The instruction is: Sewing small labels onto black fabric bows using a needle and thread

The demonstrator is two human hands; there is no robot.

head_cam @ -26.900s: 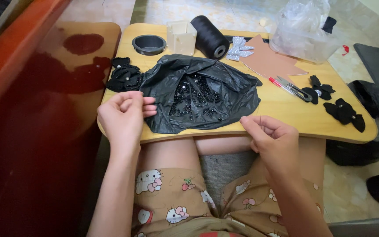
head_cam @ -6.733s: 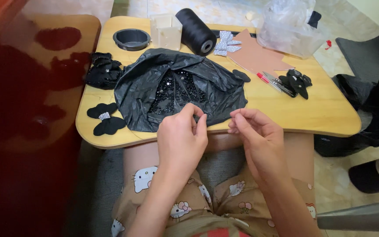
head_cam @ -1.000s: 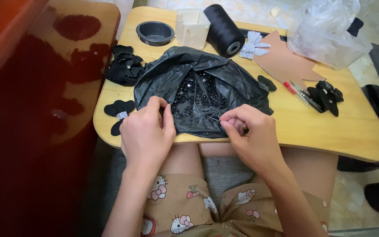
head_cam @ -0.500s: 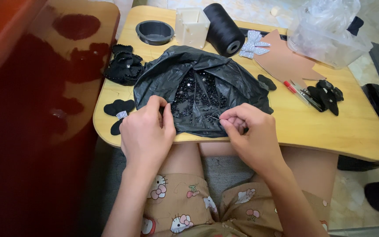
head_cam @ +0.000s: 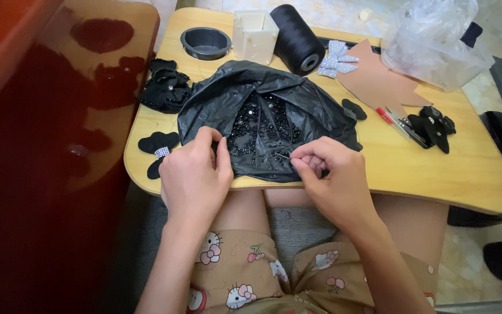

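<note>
A crumpled black plastic bag (head_cam: 251,99) lies open on the small wooden lap table (head_cam: 437,174), with many small black beads (head_cam: 260,125) in its hollow. My right hand (head_cam: 332,180) pinches a thin needle (head_cam: 284,155) whose tip points left into the beads. At the bag's near left edge my left hand (head_cam: 196,174) has its fingertips pressed together; what it holds is hidden. A flat black bow with a sparkly band (head_cam: 157,150) lies just left of that hand.
At the table's back stand a black thread cone (head_cam: 294,38), a white square holder (head_cam: 254,35) and a round black dish (head_cam: 205,42). Black beaded bows (head_cam: 166,87) lie left, more bows (head_cam: 434,125), a brown card (head_cam: 379,81), pens (head_cam: 396,122) and a clear bag (head_cam: 437,40) right.
Over the last second both hands stay at the bag's near edge, almost still. Compared with about seven seconds ago they have moved apart slightly and the needle now reaches into the beads.
</note>
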